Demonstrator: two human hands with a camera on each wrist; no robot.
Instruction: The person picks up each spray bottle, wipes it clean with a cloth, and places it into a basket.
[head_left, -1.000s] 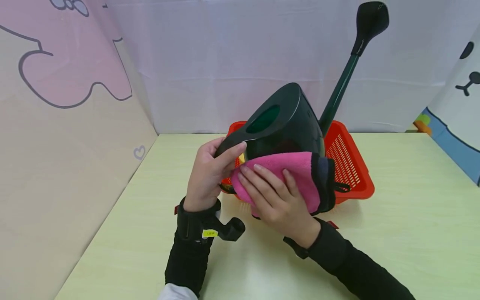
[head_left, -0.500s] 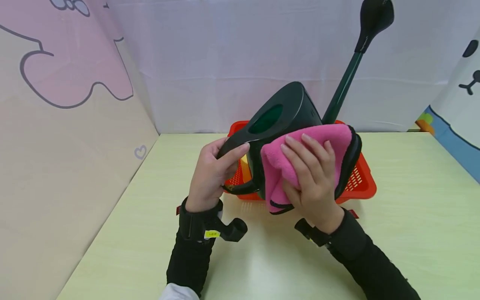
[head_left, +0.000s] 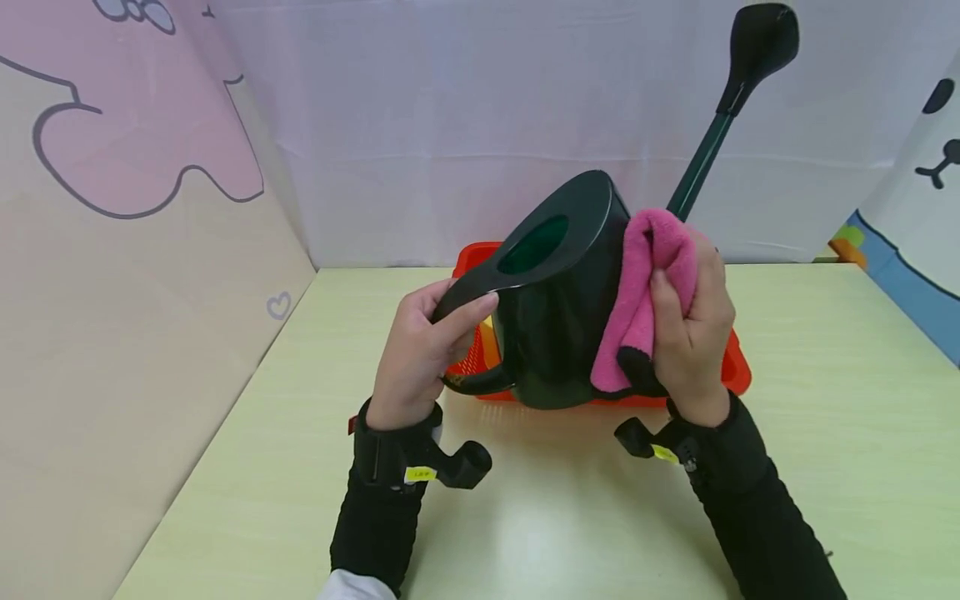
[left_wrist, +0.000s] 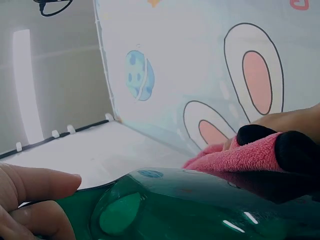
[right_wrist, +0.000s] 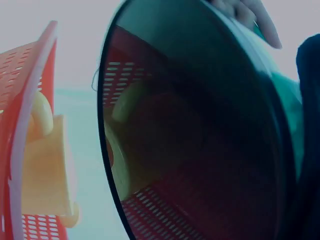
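A dark green watering can [head_left: 555, 342] is held tilted above the table, its long spout rising to a black sprinkler head [head_left: 761, 50]. My left hand [head_left: 408, 358] grips the can's looped handle at the left. Bunched in my right hand [head_left: 693, 333] is a pink cloth [head_left: 637, 292] with black edging, pressed against the can's right side by the spout. The left wrist view shows the cloth [left_wrist: 245, 157] at the far end of the glossy can [left_wrist: 200, 200]. The can's smooth base [right_wrist: 190, 125] fills much of the right wrist view and reflects the basket.
Behind the can stands a red perforated basket [head_left: 738, 367] on the pale wooden table [head_left: 825, 467]. A yellow object [head_left: 489, 342] shows inside it; in the right wrist view it is a pale yellow piece [right_wrist: 47, 175], kind unclear. A white curtain [head_left: 450, 125] hangs behind.
My right hand has slid the cloth rightward across the can to its right side, uncovering the can's front. The cloth is now more bunched. My left hand keeps its grip nearly in place.
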